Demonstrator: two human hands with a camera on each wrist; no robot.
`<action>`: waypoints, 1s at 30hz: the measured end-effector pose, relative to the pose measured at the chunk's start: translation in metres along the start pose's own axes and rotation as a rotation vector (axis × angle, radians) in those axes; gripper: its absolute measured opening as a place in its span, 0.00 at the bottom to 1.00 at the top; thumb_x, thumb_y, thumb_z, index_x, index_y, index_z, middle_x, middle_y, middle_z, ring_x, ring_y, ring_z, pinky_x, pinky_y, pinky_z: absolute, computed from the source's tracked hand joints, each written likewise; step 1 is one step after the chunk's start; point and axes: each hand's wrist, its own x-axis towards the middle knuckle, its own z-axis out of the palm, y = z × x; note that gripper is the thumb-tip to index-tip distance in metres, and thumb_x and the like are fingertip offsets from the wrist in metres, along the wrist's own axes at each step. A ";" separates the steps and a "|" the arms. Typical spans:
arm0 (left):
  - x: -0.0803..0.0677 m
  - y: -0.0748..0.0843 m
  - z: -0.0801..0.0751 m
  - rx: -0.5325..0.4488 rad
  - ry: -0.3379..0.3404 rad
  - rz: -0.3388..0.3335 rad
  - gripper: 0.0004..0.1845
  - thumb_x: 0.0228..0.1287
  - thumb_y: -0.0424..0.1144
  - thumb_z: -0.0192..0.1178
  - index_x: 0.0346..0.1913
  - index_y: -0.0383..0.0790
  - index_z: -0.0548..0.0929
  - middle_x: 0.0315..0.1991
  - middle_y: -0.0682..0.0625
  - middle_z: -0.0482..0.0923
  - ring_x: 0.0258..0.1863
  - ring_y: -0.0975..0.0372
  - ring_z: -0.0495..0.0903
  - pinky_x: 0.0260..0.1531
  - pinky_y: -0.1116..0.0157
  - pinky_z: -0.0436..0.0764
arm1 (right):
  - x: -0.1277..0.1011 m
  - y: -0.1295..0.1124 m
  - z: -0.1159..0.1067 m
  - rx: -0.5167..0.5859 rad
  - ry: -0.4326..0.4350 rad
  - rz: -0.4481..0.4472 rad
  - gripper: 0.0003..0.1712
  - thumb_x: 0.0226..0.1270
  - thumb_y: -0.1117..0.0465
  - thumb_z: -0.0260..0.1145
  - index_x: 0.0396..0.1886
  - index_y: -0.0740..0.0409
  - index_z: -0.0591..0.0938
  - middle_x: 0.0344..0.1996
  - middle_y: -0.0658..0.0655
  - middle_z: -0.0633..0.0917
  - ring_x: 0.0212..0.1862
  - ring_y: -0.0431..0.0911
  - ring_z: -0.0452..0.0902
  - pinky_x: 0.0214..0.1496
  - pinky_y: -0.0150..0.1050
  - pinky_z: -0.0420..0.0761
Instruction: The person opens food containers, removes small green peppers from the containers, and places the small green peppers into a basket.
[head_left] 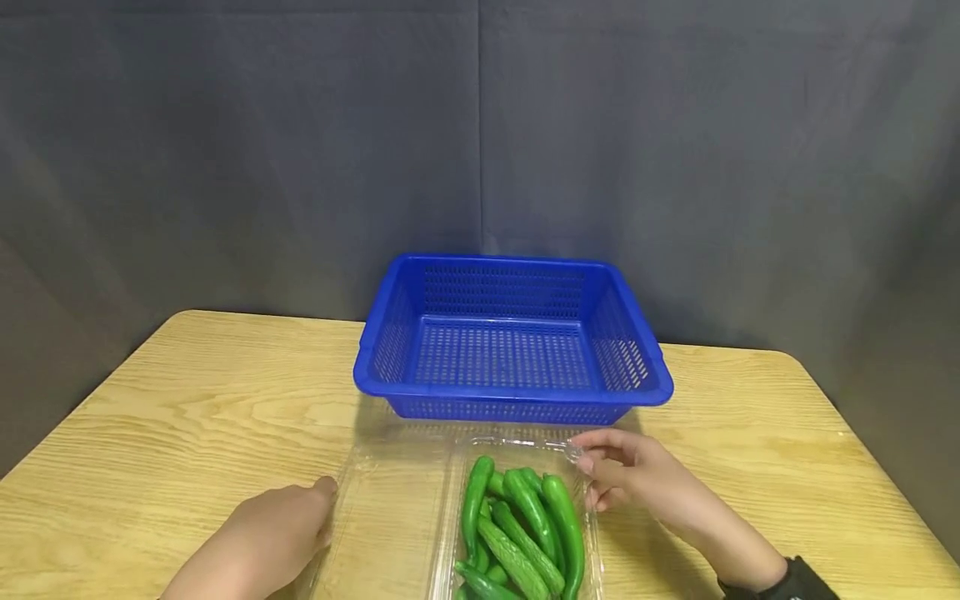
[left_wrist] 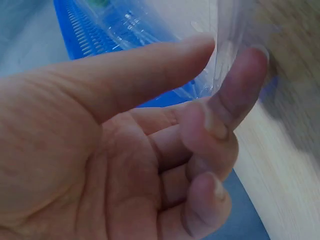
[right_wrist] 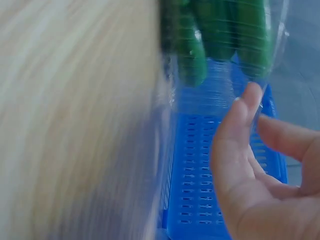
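We pinch an open clear container by its two sides.
In the head view's lower middle, our left hand (head_left: 266,533) pinches the left edge of the empty lid half (head_left: 392,517), thumb against forefinger, while our right hand (head_left: 637,477) grasps the upper right corner of the tray half (head_left: 525,451). The green peppers (head_left: 528,533) lie in that tray, just left of our right fingers, below the blue basket (head_left: 513,392) at the frame's center.
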 end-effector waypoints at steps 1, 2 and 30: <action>0.001 0.000 0.001 -0.006 -0.003 0.001 0.21 0.64 0.32 0.65 0.56 0.26 0.74 0.19 0.52 0.72 0.20 0.59 0.70 0.23 0.58 0.76 | -0.001 -0.001 -0.001 0.023 -0.012 0.006 0.30 0.70 0.65 0.62 0.64 0.80 0.66 0.35 0.59 0.80 0.33 0.45 0.80 0.39 0.40 0.85; 0.001 -0.001 0.001 -0.012 -0.005 0.005 0.21 0.63 0.31 0.65 0.56 0.26 0.74 0.21 0.51 0.74 0.21 0.59 0.71 0.25 0.56 0.77 | -0.001 -0.002 -0.002 0.042 -0.022 0.012 0.31 0.70 0.65 0.63 0.65 0.80 0.65 0.36 0.58 0.80 0.34 0.45 0.80 0.41 0.40 0.85; 0.002 0.026 0.007 0.107 0.213 0.342 0.18 0.66 0.47 0.64 0.53 0.39 0.82 0.51 0.49 0.80 0.55 0.51 0.78 0.54 0.48 0.75 | -0.018 -0.025 -0.014 -0.526 0.169 -0.156 0.21 0.74 0.58 0.61 0.61 0.65 0.77 0.49 0.57 0.85 0.45 0.46 0.83 0.46 0.36 0.81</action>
